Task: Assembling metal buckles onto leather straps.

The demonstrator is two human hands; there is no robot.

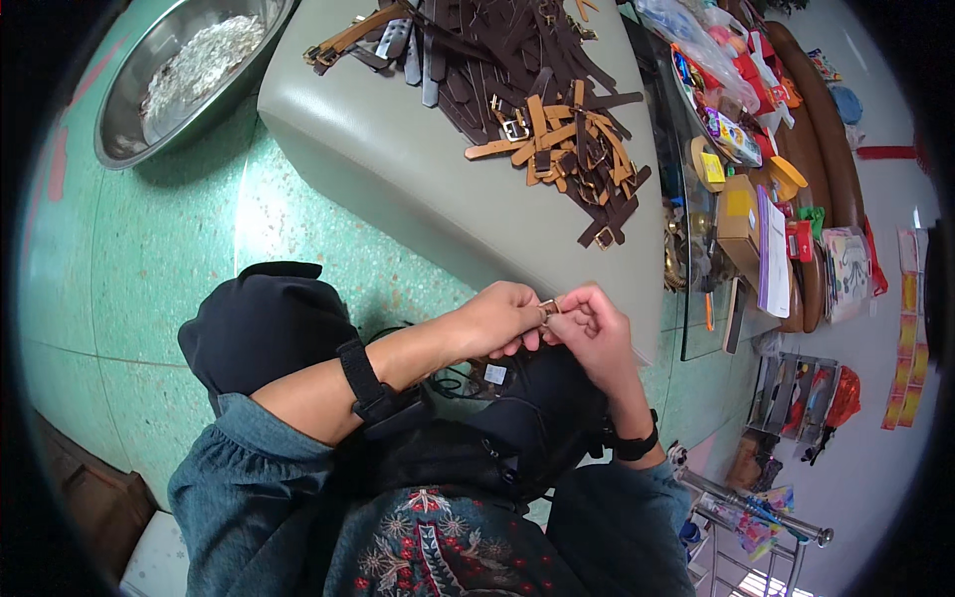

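Observation:
Over my lap, my left hand and my right hand meet with fingertips pinched together. Between them is a small strap buckle, a metal frame with a bit of brown strap at it; fingers cover most of it. Both hands are closed on this piece. Just beyond them, on a grey padded bench, lies a heap of short tan straps with buckles. Behind that heap spreads a larger pile of dark brown straps. Several grey-backed straps poke out at its left.
A metal basin with shiny small pieces stands on the green floor at the far left. To the right, a glass table carries a cardboard box and packages. A metal rail stands at the lower right.

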